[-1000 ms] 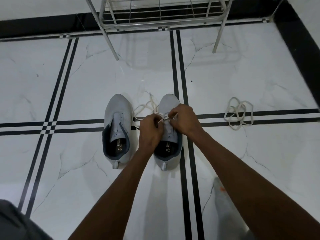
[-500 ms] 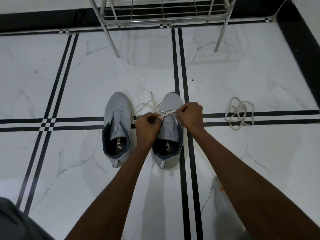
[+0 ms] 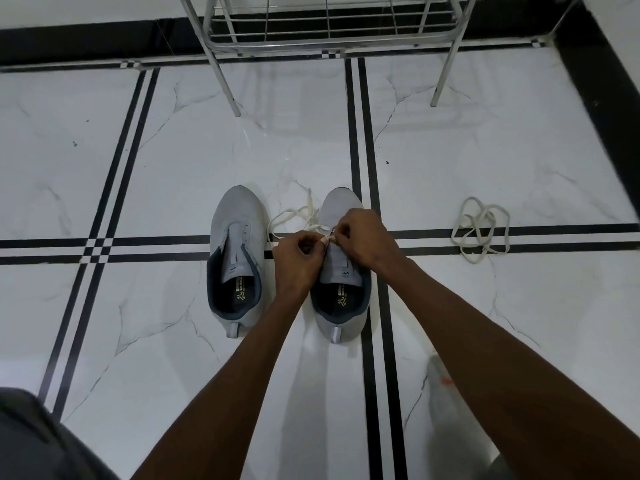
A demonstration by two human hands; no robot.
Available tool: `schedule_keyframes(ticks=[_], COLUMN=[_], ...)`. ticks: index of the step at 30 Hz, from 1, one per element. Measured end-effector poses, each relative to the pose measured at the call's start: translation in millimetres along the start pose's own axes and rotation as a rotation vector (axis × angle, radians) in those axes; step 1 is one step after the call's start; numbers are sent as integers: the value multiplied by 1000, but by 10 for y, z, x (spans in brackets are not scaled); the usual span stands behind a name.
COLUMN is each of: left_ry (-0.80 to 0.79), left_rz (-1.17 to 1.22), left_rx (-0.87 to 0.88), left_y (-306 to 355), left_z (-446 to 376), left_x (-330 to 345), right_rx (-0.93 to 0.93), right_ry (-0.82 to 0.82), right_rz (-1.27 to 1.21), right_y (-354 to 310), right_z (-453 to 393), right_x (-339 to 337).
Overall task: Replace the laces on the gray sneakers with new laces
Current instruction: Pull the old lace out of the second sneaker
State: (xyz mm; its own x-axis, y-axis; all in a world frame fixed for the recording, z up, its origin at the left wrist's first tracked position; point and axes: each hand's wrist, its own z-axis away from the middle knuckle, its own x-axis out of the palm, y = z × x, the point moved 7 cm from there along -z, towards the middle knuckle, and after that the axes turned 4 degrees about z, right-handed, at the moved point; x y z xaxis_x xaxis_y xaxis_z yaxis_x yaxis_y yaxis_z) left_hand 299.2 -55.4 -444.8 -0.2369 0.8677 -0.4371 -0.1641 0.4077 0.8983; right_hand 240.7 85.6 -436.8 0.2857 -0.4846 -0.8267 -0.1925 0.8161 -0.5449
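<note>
Lace (image 3: 294,216) pinched by both hands (image 3: 332,245) over right sneaker (image 3: 341,271).

White marble-look floor tiles (image 3: 180,174) veined in grey, crossed by paired black inlay stripes (image 3: 360,140) running both ways, with small checkered squares at the crossings. Black border band (image 3: 86,39) along the far edge and down the right side. At the top, a metal wire rack (image 3: 329,29) on slanted chrome legs, its lowest shelf just above the floor. Bottom left corner, a patch of dark grey fabric (image 3: 38,441). Lower right, a grey-socked foot (image 3: 446,410) flat on the tile, partly hidden.
</note>
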Motion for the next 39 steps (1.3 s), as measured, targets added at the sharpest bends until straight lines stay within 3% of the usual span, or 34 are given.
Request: schedule_keyframes(ticks=[2,6,9,12,14,18,22,24,27,31,34,37,39], left_ry=[7,10,17,8,-3,-4,-15,-14,0,-19,-7,10,10], left_rz=[5,9,6,-1,1,-13,20,25,8,2,-7,10,7], left_rx=[1,-37,-42,-33,-21,-6,-38,-46,-35,-19,-23,-33,-22], left_y=[1,-24,-19,-9,-3,-5,-65,-57,-27,-33,-48,-57,-38], left_z=[-3,-14,-15,-13,-9,-7,-7,-7,-6,-7,1,-3,-3], left_x=[8,3,9,34,32,8,-6,-17,-12,-18,-30,-66,-83], right_rx=[50,391,297,49,2,36,290,398,267,42,102,409,479], right_ry=[77,325,405,194,65,50,339,316,285,66,127,316,292], right_rz=[13,-20,-61,-149,-130,-12,114,119,-61,-133,-90,-115,-118], right_y=[88,734,642,177,11,46,629,831,530,-3,74,557,748], right_z=[3,147,225,140,108,31,43,111,108,77,70,125,153], right_x=[-50,-319,-459,-305,-139,-34,-414,-473,-390,-22,5,-284,-395])
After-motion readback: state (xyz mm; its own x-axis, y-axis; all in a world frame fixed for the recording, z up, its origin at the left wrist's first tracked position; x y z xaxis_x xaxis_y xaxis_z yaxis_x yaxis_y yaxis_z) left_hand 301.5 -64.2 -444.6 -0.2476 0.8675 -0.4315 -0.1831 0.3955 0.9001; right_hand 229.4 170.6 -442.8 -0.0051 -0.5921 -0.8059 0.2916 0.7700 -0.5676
